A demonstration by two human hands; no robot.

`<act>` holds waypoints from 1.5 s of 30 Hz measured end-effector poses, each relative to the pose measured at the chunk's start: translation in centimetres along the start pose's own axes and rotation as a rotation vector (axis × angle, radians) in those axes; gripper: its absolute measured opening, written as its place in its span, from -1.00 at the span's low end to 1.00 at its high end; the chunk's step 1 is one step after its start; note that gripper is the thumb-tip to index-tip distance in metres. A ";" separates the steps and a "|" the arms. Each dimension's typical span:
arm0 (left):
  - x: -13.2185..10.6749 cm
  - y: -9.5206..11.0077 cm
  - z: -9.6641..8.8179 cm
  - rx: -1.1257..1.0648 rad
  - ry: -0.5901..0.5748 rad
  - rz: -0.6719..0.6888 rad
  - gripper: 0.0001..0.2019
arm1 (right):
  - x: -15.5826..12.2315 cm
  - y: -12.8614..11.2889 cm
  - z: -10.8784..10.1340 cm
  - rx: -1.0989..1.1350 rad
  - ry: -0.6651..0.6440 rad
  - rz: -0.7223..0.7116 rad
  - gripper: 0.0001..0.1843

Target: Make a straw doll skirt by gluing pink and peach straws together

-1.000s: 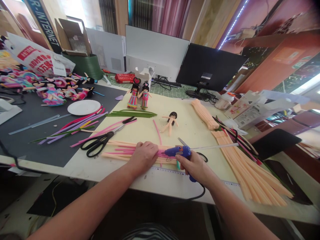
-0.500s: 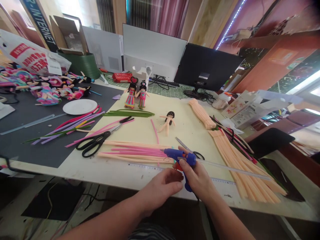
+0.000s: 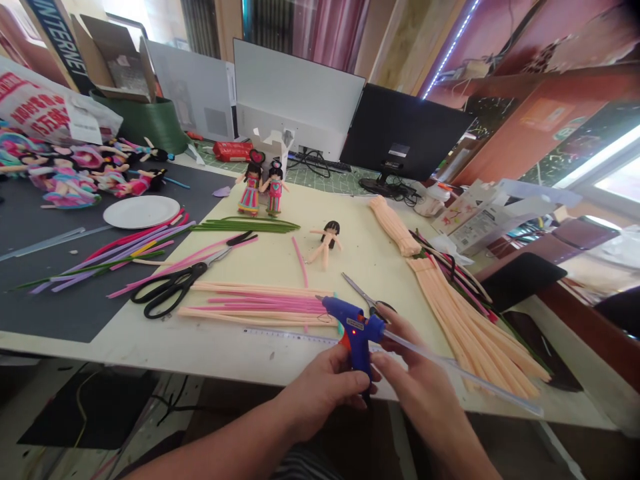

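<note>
A blue glue gun (image 3: 350, 317) with a red trigger and a small red light is held over the table's front edge, its nozzle pointing left. My left hand (image 3: 333, 383) is wrapped round its handle. A long clear glue stick (image 3: 450, 363) sticks out of its back end. Beside the gun's rear, my right hand (image 3: 417, 370) has thumb and fingers apart, with the stick passing near them; it grips nothing that I can see. Pink and peach pipe cleaners (image 3: 270, 305) lie left of the nozzle. Small scissors (image 3: 360, 290) lie just behind the gun, their handles partly hidden.
A bare peach doll (image 3: 329, 243) lies mid-table, with two dressed dolls (image 3: 250, 190) behind it. Black-handled scissors (image 3: 173, 287) are at left. A ruler (image 3: 285, 335) runs along the front. Peach bundles (image 3: 470, 320) lie at right; a white plate (image 3: 141, 212) is at far left.
My left hand has closed round the glue gun's handle. My right hand has let go of the handle and moved right. The gun now stands more upright, and the view has shifted slightly right.
</note>
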State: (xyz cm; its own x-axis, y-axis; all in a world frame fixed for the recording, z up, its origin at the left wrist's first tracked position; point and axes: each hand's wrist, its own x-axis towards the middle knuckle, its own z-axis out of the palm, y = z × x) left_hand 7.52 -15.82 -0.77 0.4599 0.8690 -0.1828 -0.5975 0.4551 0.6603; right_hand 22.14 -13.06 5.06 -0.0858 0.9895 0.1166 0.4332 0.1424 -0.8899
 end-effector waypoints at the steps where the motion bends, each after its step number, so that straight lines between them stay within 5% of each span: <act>1: 0.0 0.0 0.0 0.022 0.014 -0.010 -0.60 | -0.4 0.1 -0.7 0.037 0.048 -0.011 -0.43; 5: -0.2 0.1 0.0 0.081 0.061 -0.030 -0.60 | -1.8 0.4 -2.4 0.070 0.168 -0.011 -0.61; 11: -0.3 -0.3 -0.2 0.104 0.061 -0.018 -0.59 | -2.6 0.6 -1.6 0.017 0.311 -0.135 -0.87; 14: -0.4 -0.3 -0.2 0.117 0.062 -0.020 -0.58 | -2.7 0.5 -1.2 -0.005 0.318 -0.203 -0.88; 38: -0.5 0.4 0.3 0.157 0.053 -0.080 -0.56 | -2.6 0.1 -2.6 -0.048 0.285 -0.062 -0.84; 45: -0.5 0.2 0.2 0.149 0.035 -0.052 -0.59 | -2.7 -0.8 -2.2 -0.062 0.328 -0.134 -0.88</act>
State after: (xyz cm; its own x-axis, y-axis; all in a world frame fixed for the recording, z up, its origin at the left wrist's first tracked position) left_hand 7.28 -16.25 -0.43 0.4632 0.8524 -0.2427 -0.4679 0.4678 0.7498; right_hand 24.01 -15.81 6.46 0.1422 0.9161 0.3750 0.4925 0.2631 -0.8296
